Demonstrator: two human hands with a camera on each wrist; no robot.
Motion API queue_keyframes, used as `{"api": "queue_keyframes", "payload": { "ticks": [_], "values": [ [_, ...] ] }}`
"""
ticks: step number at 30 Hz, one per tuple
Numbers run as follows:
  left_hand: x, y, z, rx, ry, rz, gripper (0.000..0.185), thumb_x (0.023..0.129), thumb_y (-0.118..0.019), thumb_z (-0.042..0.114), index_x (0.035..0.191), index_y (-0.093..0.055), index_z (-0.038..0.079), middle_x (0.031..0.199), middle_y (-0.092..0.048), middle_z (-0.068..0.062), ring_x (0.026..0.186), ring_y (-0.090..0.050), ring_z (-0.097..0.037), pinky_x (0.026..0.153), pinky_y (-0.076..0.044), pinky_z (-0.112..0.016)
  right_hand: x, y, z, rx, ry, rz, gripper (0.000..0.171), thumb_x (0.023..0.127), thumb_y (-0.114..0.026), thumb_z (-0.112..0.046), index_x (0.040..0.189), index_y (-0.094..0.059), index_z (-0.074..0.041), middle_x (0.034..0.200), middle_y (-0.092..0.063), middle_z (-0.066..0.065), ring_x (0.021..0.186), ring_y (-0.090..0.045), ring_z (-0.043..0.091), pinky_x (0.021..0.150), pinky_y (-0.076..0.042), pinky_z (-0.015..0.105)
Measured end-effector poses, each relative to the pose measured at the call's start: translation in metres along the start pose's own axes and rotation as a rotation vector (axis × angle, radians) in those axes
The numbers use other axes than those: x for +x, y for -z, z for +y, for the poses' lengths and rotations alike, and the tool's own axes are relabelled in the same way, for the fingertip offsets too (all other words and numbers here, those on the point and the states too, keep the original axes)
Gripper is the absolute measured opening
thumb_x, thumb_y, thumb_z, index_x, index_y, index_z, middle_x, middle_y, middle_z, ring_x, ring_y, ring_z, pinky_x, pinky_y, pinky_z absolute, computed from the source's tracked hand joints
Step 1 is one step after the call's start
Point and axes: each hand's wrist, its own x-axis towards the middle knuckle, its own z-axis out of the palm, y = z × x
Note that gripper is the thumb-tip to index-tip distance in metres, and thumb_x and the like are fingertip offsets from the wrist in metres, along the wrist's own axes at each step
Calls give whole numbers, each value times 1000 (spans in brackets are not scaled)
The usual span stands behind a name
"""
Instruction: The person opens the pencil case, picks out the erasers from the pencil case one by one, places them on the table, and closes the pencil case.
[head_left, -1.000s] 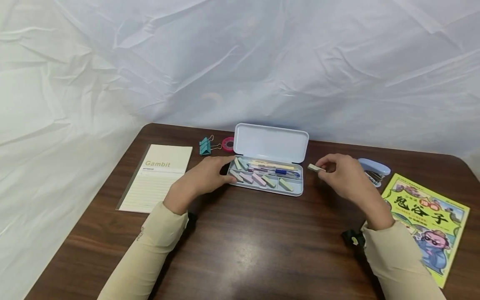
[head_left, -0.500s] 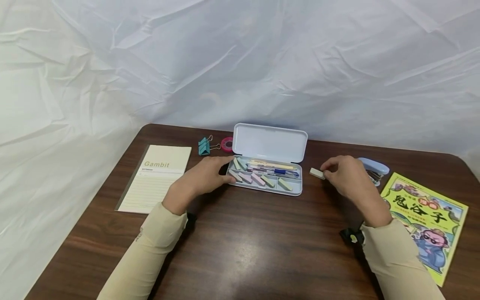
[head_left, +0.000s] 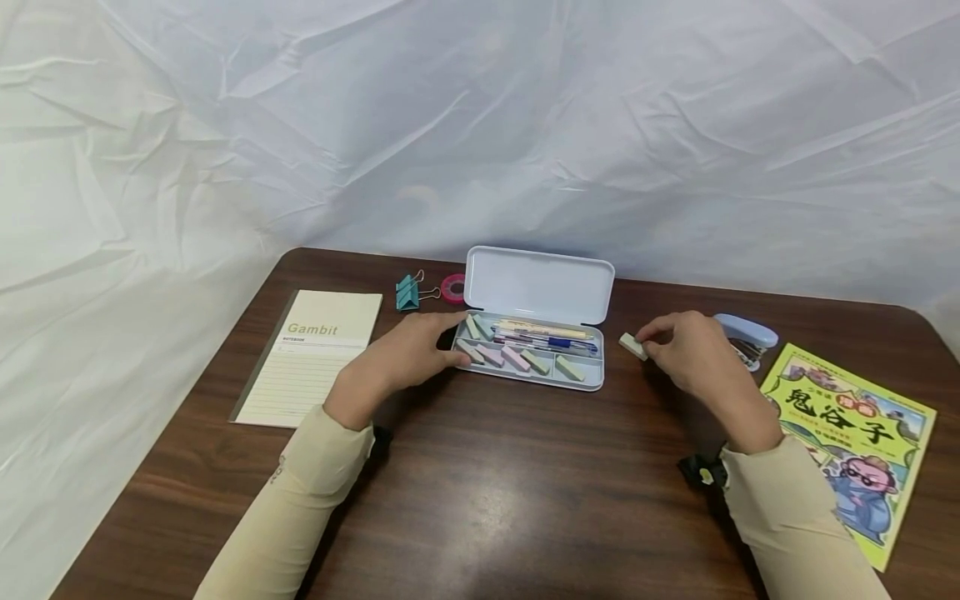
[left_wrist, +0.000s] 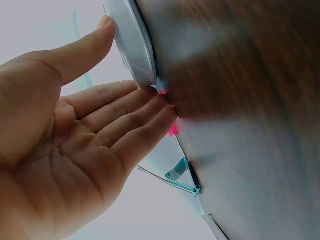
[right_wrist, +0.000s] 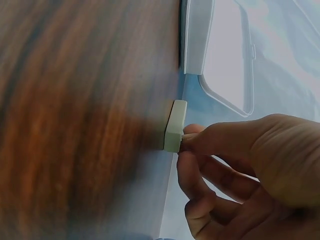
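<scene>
A pale blue pencil case (head_left: 540, 385) stands with its lid raised. Several pastel block erasers (head_left: 516, 359) and some pens (head_left: 558, 342) lie in its compartments. At the case's left end is my left hand (head_left: 408, 350), thumb at the front edge and fingers at the back corner. The left wrist view shows those fingers (left_wrist: 142, 120) nearly straight beside the case's wall. Right of the case, my right hand (head_left: 686, 350) pinches the end of a pale green eraser (head_left: 633, 346) with thumb and fingertips. In the right wrist view this eraser (right_wrist: 175, 127) lies down on the wooden table.
A notebook (head_left: 307, 358) lies on the left. Behind the left hand are a teal binder clip (head_left: 408, 293) and a pink tape roll (head_left: 453, 288). A blue stapler (head_left: 750, 333) and a yellow-green comic book (head_left: 847, 442) lie to the right. White sheeting (head_left: 480, 125) hangs behind the table.
My right hand has lowered the eraser, which was tilted in its fingertips, flat onto the table, and has turned it slightly. The left hand has stayed at the case.
</scene>
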Motion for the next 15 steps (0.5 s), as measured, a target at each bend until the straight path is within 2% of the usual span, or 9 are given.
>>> {"api": "queue_keyframes", "payload": {
  "ticks": [7,9,12,15],
  "values": [
    [-2,2,4,1,-9,-4,82,106,-81,51,176,-49,21,172,-62,-5,163,-55,-29,138,-44,-54,-1,2,-4,-4,-15,-31,24,104,-78,-12,122,-85,1,98,-84,20,69,-56,22,59,-43,33],
    [-4,4,6,-6,-16,8,82,106,-83,50,175,-50,20,171,-63,-5,162,-57,-29,137,-45,-54,-3,4,-7,4,-15,-45,24,105,-77,-11,124,-84,2,98,-83,22,69,-56,24,59,-43,33],
    [-8,8,14,-5,-18,1,82,106,-83,47,175,-49,18,171,-63,-8,162,-57,-32,136,-45,-55,-4,4,-8,5,-13,-45,24,105,-75,-8,125,-84,3,108,-83,27,69,-56,24,58,-42,33],
    [-8,8,14,0,-18,1,81,107,-82,47,175,-49,18,171,-63,-9,161,-57,-32,136,-46,-55,-4,3,-8,10,-15,-39,23,105,-74,-6,124,-84,3,121,-80,34,68,-55,24,58,-42,33]
  ]
}}
